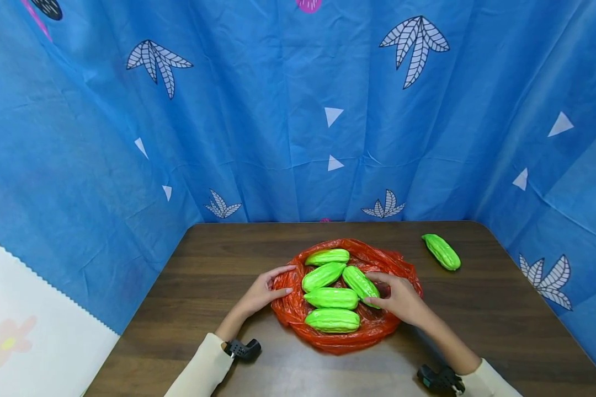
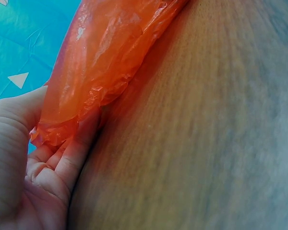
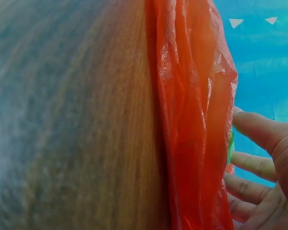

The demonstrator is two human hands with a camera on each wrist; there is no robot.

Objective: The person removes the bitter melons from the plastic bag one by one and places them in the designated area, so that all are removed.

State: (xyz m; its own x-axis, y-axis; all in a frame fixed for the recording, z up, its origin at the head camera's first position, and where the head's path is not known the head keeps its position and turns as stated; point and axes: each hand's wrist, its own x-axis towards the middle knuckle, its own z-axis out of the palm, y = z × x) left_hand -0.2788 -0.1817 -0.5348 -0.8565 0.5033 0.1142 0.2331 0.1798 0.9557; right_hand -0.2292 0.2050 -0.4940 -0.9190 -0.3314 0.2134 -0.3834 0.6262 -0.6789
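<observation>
A red plastic bag (image 1: 333, 345) lies spread open at the middle of the table, with several bright green, ridged bitter melons (image 1: 331, 298) inside it. On the bag's left side, my left hand (image 1: 258, 293) holds the rim; in the left wrist view the thin plastic (image 2: 105, 52) passes between thumb and fingers. My right hand (image 1: 402, 299) reaches over the right rim and grips the rightmost bitter melon (image 1: 360, 282) between thumb and fingers. From the right wrist, the bag's wall (image 3: 197, 120) hides most of that melon and some fingertips.
One more bitter melon (image 1: 442, 252) lies outside the bag, at the back right of the brown wooden table (image 1: 213, 259). A blue patterned curtain (image 1: 278, 110) hangs behind the table and along its sides. A white cloth (image 1: 30, 320) shows at the left.
</observation>
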